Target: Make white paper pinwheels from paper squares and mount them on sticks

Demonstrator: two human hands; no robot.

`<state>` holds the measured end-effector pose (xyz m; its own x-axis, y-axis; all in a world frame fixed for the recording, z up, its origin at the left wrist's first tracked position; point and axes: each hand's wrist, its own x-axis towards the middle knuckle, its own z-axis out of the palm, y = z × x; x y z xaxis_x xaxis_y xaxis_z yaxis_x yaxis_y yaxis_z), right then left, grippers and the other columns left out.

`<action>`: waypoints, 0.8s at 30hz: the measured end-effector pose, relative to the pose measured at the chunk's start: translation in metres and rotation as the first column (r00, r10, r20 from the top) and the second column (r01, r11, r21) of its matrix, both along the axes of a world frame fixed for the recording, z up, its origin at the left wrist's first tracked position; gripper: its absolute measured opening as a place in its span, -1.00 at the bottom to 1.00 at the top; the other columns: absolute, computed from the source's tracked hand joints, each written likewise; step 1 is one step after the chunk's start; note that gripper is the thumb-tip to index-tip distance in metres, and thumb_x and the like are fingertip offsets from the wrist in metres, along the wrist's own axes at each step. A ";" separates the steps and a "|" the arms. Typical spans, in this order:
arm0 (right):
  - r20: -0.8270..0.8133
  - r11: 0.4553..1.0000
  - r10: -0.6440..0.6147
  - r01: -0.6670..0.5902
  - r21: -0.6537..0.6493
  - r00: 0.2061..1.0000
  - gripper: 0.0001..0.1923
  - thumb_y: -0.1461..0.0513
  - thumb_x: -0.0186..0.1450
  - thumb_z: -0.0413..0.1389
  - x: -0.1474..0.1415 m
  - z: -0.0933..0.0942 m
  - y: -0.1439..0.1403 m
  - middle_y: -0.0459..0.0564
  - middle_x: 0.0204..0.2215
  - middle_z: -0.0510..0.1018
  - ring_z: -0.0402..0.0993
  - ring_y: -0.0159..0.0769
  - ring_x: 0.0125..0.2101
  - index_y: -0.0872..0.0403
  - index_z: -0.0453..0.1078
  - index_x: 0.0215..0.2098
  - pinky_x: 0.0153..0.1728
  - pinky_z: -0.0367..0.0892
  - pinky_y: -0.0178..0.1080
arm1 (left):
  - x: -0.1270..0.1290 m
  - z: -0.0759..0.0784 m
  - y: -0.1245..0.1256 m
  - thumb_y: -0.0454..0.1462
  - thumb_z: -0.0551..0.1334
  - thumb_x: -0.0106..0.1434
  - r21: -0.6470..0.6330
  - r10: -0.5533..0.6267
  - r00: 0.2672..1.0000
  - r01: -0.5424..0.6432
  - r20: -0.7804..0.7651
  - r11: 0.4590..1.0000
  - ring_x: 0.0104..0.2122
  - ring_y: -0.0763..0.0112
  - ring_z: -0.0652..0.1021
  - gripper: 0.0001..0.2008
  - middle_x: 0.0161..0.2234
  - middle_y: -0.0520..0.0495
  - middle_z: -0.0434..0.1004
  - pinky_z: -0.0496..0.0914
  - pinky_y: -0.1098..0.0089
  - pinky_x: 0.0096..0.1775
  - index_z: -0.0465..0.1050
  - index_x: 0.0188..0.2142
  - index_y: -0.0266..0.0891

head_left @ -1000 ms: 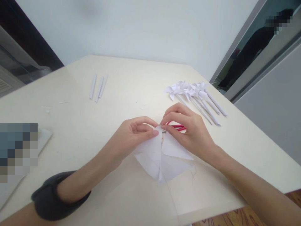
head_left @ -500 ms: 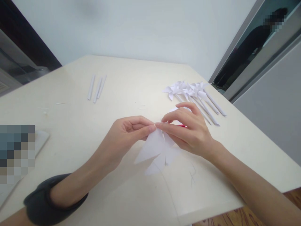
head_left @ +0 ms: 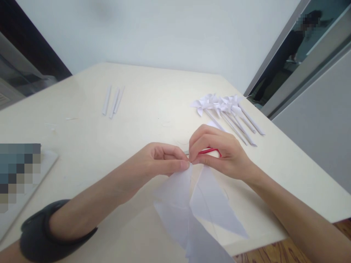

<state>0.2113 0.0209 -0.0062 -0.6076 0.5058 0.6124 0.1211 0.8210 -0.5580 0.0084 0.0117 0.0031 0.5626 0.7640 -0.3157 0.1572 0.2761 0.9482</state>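
Observation:
A cut sheet of white paper, slit into pointed flaps, hangs below my fingers near the table's front. My left hand pinches one corner of it between thumb and forefinger. Fingertips of my right hand are closed and meet the left ones at the paper's top edge; exactly what they grip there is hidden. Behind my right hand lies a pair of scissors with red handles, partly covered by the fingers.
Several paper pinwheels with rolled sticks lie at the right back. Three white paper tubes rest at the left back. Small scraps and a flat item, partly blurred out, are at left. A person stands beyond the doorway.
The paper has come nearer and now spreads wider, its flaps hanging lower. My right-hand fingers have curled in, and both hands have shifted slightly down. More of the red scissors shows.

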 end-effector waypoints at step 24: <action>0.031 0.958 -0.282 0.283 -0.046 0.959 -0.96 0.33 0.25 0.14 -0.010 -0.002 -0.010 -0.09 -0.42 0.44 0.36 -0.42 -0.37 0.14 0.35 -0.36 -0.26 0.25 -0.28 | 0.002 -0.004 -0.014 -0.22 0.28 0.19 0.426 0.271 0.963 -0.247 0.005 0.870 -0.43 0.55 0.57 -0.92 -0.42 0.12 0.62 0.38 0.68 -0.44 0.54 -0.41 -0.11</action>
